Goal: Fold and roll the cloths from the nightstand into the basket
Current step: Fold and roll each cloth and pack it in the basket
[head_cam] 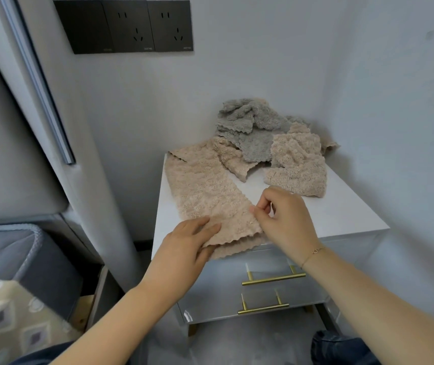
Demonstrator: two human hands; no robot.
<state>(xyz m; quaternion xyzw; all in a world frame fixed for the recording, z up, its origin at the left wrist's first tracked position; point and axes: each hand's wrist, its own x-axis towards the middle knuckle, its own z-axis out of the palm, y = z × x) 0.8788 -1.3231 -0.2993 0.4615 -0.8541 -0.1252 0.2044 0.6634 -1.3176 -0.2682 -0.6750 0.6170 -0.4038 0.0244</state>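
Observation:
A beige fluffy cloth [205,191], folded into a long strip, lies along the left side of the white nightstand [342,206], its near end hanging a little over the front edge. My left hand [186,246] grips that near end, fingers on top and thumb underneath. My right hand [281,219] pinches the strip's right edge between thumb and forefinger. Behind lie a crumpled grey cloth [252,127] and another beige cloth [297,164] in a loose heap. No basket is in view.
The nightstand has two drawers with gold handles [273,279] and stands in a corner between grey walls. Black wall sockets [131,26] hang above. A padded headboard [39,106] and the bed [13,259] stand to the left.

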